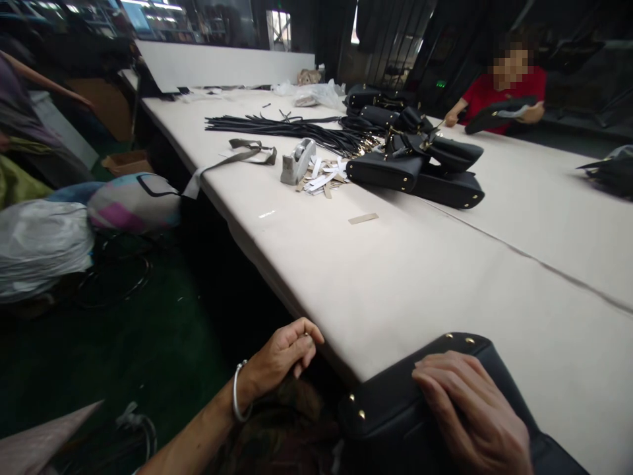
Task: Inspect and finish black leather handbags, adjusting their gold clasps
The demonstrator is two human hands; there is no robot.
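My left hand (291, 346), with a bangle at the wrist, hovers beside the table's near edge. Its fingers are loosely curled in and nothing shows between them. At the bottom right, a black handbag (390, 389) lies tilted at the table edge, its base with gold studs facing up and away. Across that bag my right hand (475, 402) is pressed, fingers together and bent over its surface. The fingertips' undersides and the bag's lower part are hidden.
On the pale table (420, 277) are a pile of black handbags (415, 171), black straps (277, 125), a tape dispenser (298, 161) and paper strips (324, 177). A co-worker in a red shirt (504, 99) holds a dark piece across the table. Sacks (39, 244) stand at left.
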